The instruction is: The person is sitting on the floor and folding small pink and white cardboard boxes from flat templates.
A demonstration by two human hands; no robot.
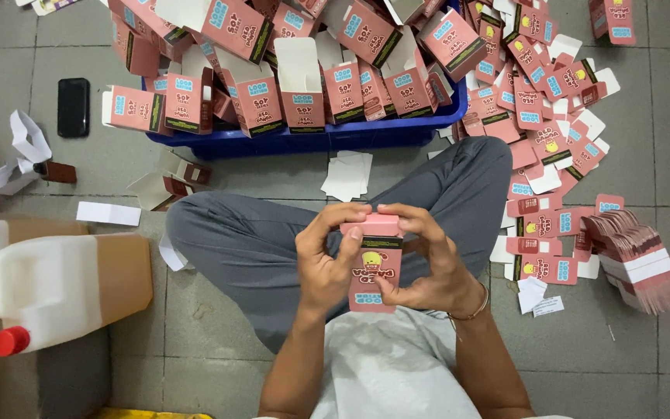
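Both hands, left hand (326, 260) and right hand (426, 264), grip pink carton (374, 268); blue crate (327, 138) of folded cartons beyond knees.

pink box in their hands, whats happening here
A person sitting cross-legged on the tiled floor holds a pink box upright in both hands, left hand and right hand, fingers pressing its top flap. A blue crate heaped with similar boxes sits ahead, and a stack of flat cartons lies at the right.
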